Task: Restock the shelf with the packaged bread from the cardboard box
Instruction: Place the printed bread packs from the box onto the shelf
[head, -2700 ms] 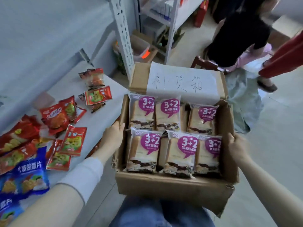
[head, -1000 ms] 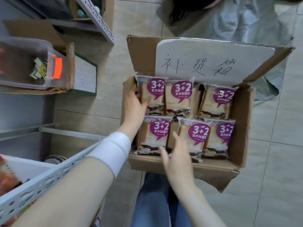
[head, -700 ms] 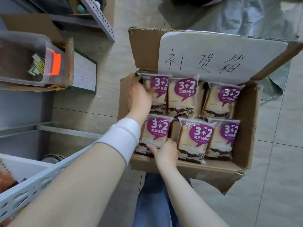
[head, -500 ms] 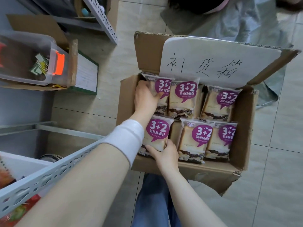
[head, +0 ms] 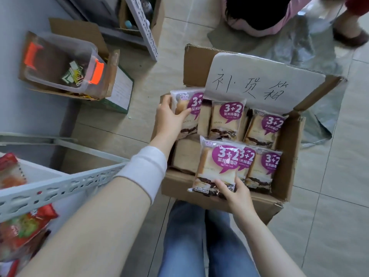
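Cardboard, brown and open-topped, the box (head: 283,198) rests on the tiled floor above a person's blue-jeaned knees, its far flap carrying a white handwritten paper sign (head: 259,80). The left hand (head: 169,118) is closed around a purple-labelled clear-wrapped bread packet (head: 191,108) at the box's far left corner, lifted clear of its row. The right hand (head: 233,188) pinches the bottom edge of a second identical packet (head: 217,166) raised over the near edge. More packets stay inside. A perforated white metal shelf rail (head: 60,184) crosses at left.
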